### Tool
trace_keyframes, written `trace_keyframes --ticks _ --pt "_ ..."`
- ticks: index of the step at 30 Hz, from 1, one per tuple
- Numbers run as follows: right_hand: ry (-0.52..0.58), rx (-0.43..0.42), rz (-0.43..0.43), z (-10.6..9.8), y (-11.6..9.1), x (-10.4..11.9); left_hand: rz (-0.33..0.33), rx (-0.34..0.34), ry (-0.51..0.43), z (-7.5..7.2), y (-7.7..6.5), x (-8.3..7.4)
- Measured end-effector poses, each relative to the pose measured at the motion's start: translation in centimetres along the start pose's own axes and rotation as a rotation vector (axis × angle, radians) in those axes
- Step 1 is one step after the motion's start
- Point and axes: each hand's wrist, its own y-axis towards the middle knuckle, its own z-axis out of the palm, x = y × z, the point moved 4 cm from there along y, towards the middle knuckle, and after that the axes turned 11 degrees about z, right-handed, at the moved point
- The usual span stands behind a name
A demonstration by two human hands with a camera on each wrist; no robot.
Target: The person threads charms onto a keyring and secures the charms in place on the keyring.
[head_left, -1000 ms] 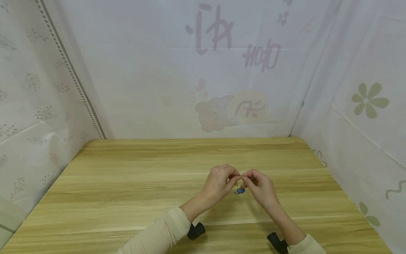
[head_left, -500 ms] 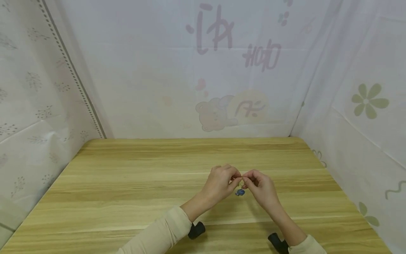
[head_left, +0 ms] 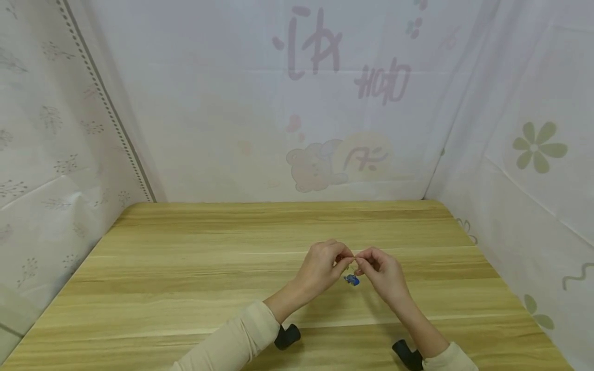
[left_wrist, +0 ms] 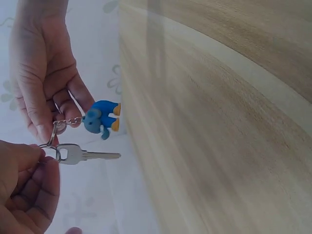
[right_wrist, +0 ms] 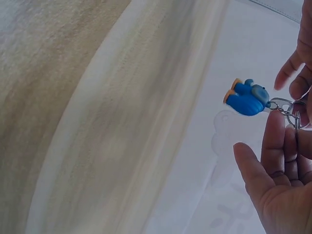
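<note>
Above the desk [head_left: 209,288], nearer its right edge than its left, the left hand [head_left: 322,263] pinches a metal ring [left_wrist: 48,146] threaded through a silver key [left_wrist: 73,154]. The right hand [head_left: 382,270] pinches close beside, apparently on the clasp [left_wrist: 53,132], though fingers partly hide it. A blue animal charm [left_wrist: 101,116] dangles on its short chain [left_wrist: 73,120].

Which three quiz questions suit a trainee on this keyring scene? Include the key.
1. Multiple choice: what colour is the body of the toy animal?
A) pink
B) blue
C) white

2. Fill the gap: in the left wrist view, a silver ____ hangs beside the toy animal.

3. Short answer: is the keyring held by one hand or both?

Answers:
1. B
2. key
3. both, the left hand and the right hand
</note>
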Motion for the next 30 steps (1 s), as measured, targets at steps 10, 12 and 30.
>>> trace_keyframes --ticks 10,12,30 --pt "-0.043 -0.022 -0.090 0.01 -0.28 0.36 0.011 0.082 0.172 0.37 0.01 -0.35" --pt "-0.058 -0.031 -0.106 -0.01 -0.25 0.35 0.007 0.078 0.171 0.32 0.05 -0.42" --pt "-0.079 -0.065 -0.211 -0.12 -0.47 0.13 -0.011 0.079 0.086 0.60 -0.05 -0.26"
